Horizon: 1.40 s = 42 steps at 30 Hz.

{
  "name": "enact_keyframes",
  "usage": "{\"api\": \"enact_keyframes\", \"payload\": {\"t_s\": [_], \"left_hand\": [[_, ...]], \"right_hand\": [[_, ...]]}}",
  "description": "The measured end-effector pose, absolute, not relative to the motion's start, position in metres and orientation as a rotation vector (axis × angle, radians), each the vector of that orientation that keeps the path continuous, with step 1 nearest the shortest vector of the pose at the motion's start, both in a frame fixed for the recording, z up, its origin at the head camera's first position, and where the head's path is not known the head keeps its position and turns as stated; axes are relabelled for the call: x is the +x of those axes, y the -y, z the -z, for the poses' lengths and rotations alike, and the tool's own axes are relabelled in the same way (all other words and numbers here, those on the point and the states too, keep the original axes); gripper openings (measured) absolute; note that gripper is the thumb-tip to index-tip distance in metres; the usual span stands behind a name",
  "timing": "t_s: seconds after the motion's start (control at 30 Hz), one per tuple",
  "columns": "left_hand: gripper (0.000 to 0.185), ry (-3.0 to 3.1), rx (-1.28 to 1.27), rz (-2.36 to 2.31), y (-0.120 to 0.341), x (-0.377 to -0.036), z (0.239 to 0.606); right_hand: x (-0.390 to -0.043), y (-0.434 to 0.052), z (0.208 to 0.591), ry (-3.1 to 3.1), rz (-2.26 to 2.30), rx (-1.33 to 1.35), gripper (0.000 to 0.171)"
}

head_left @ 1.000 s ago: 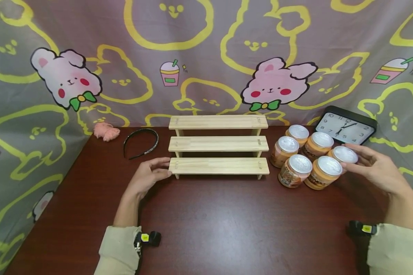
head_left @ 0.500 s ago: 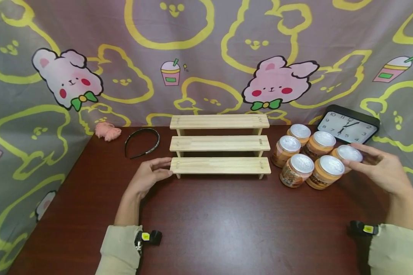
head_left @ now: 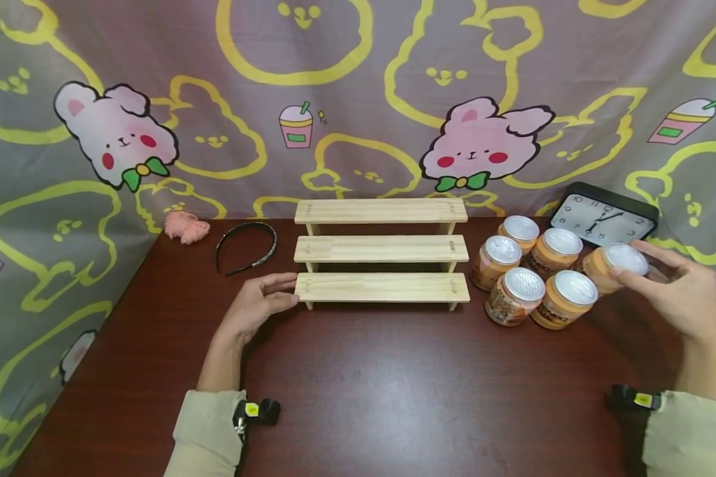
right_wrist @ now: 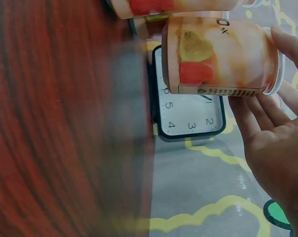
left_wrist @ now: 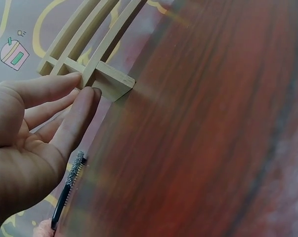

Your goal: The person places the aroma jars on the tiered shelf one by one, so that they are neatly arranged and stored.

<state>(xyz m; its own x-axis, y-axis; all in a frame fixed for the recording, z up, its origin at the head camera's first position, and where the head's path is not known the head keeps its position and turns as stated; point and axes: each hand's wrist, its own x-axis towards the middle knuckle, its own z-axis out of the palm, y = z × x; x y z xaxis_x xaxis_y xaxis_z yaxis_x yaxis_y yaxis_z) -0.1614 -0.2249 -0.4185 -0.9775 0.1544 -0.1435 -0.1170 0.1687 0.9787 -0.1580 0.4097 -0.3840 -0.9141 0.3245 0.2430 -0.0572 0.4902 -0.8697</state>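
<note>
My left hand (head_left: 259,306) pinches the left end of the lowest step of a three-tier wooden rack (head_left: 382,287); the left wrist view shows thumb and fingers at that rack end (left_wrist: 111,81). On the right, my right hand (head_left: 680,285) grips an orange jar (head_left: 602,268) with a silvery lid, thumb on the near side and fingers behind. In the right wrist view this jar (right_wrist: 223,57) appears off the table, in front of the clock. Several similar jars stand grouped to its left, among them a front jar (head_left: 516,298) and its neighbour (head_left: 563,301).
A black-framed clock (head_left: 602,215) leans at the back right behind the jars. Left of the rack lie a black headband (head_left: 244,248) and a pink fluffy bundle (head_left: 186,227). A patterned curtain (head_left: 358,106) borders the dark wooden table (head_left: 394,384).
My right hand has moved right with the jar, drawing it up and away from the other jars. My left hand stays at the rack's end.
</note>
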Motion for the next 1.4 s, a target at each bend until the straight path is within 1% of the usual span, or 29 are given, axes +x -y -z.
{"api": "enact_keyframes", "payload": {"t_s": [0.17,0.33,0.5,0.7,1.0,1.23,1.4], "left_hand": [[0.054,-2.247,0.035,-1.874,0.226,-0.161,0.418],[0.053,-2.231,0.039,-1.883,0.226,-0.161,0.418],[0.053,-2.211,0.030,-1.895,0.225,-0.161,0.419],[0.054,-2.189,0.030,-1.910,0.223,-0.162,0.422],[0.054,-2.188,0.043,-1.930,0.225,-0.162,0.423],[0.054,-2.202,0.028,-1.902,0.223,-0.158,0.422],[0.056,-2.197,0.020,-1.910,0.223,-0.157,0.420]], "right_hand": [[-0.157,-0.407,0.378,2.356,-1.312,-0.169,0.056],[-0.155,-0.400,0.370,2.293,-1.264,-0.174,0.058],[-0.154,-0.394,0.359,2.174,-1.295,-0.145,0.058],[-0.155,-0.388,0.348,2.121,-1.342,-0.033,0.059],[-0.167,-0.361,0.338,2.158,-1.345,0.036,0.053],[-0.171,-0.337,0.334,2.191,-1.355,0.035,0.050],[-0.178,-0.317,0.330,2.216,-1.386,0.125,0.049]]}}
